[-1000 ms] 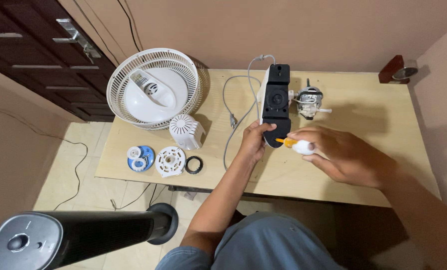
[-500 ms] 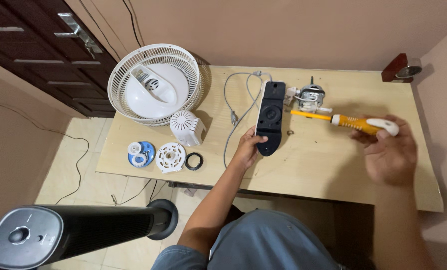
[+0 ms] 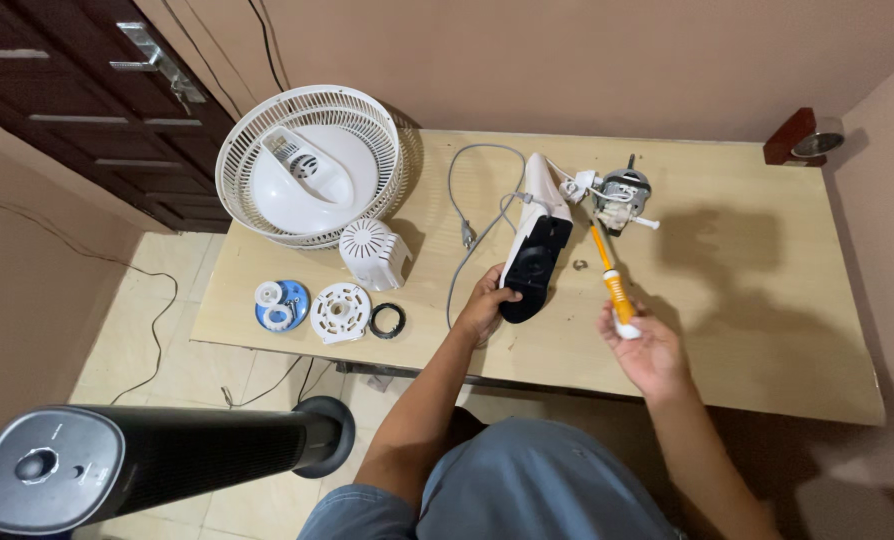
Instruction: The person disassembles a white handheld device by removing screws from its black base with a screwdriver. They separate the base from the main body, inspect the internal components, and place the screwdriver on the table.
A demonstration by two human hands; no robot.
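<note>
left hand [image 3: 485, 305] clamped on black-and-white fan housing [image 3: 535, 252] at table [image 3: 767, 300] centre. right hand [image 3: 647, 348] gripping yellow screwdriver [image 3: 610, 282], tip toward 11 o'clock, near fan motor [image 3: 622, 196]. fan grille [image 3: 312, 165] at 10 o'clock.

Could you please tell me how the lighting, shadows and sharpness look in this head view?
Head view: even, warm indoor light, no glare; soft shadows fall right of the fan motor and across the table; the right hand with the screwdriver and the left hand on the black-and-white housing look sharp; wide-angle bending shows at the edges.
</note>
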